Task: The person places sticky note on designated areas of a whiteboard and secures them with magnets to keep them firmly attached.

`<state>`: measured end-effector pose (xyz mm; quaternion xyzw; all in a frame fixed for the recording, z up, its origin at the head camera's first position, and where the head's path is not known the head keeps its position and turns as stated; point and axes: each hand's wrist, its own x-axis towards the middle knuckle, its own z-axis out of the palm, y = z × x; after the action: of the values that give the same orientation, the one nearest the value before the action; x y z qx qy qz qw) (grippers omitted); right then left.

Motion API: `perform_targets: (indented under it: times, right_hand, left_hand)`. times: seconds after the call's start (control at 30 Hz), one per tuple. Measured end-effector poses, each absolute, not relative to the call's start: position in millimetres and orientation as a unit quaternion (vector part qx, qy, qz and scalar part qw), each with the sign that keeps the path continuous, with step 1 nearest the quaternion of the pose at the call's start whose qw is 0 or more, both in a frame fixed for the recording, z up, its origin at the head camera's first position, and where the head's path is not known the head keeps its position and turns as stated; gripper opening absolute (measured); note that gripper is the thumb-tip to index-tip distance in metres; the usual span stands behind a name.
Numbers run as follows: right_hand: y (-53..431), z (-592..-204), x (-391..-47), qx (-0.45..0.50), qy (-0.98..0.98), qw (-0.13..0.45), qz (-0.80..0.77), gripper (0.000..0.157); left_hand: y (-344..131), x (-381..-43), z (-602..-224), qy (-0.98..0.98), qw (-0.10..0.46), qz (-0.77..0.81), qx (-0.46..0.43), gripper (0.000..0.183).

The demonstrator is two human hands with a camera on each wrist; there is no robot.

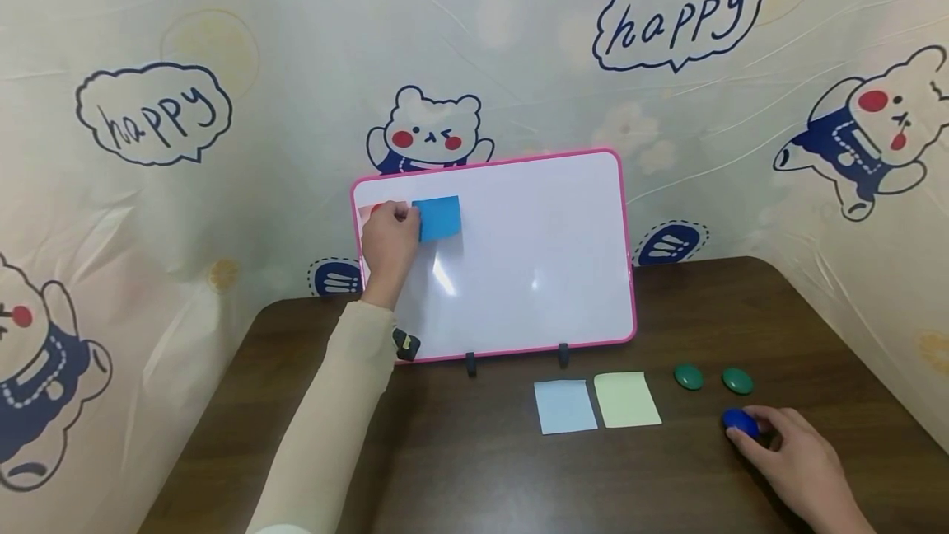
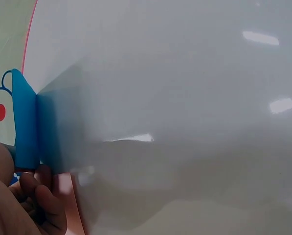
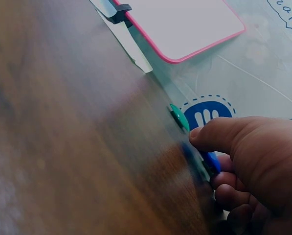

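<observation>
At the upper left of the whiteboard (image 1: 519, 254), my left hand (image 1: 389, 241) pinches a bright blue sticky note (image 1: 440, 219) by its left edge. In the left wrist view the blue note (image 2: 26, 122) stands at the board's surface, its reflection beside it. Partly hidden behind that hand are a pink sticky note (image 2: 70, 200) and a red round magnet (image 1: 376, 207) on the board. My right hand (image 1: 801, 452), low over the table at the right, pinches a blue round magnet (image 1: 740, 422) between thumb and fingers.
On the brown table (image 1: 460, 468) lie a pale blue sticky note (image 1: 566, 407), a pale green sticky note (image 1: 628, 400) and two green magnets (image 1: 689, 377). Black clips (image 1: 470, 364) hold the board's lower edge. A patterned cloth (image 1: 296, 48) hangs behind.
</observation>
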<state>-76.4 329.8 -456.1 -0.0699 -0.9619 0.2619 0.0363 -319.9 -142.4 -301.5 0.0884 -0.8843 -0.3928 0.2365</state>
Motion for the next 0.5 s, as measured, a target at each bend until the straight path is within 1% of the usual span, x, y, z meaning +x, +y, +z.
perform_targets:
  times: [0.5]
  right_hand:
    - [330.2,-454.1,-76.6,-0.073,-0.962,0.029,0.263,0.066]
  left_hand:
    - [-143.7,-321.5,-299.9,-0.896,0.218,-0.377,0.093,0.032]
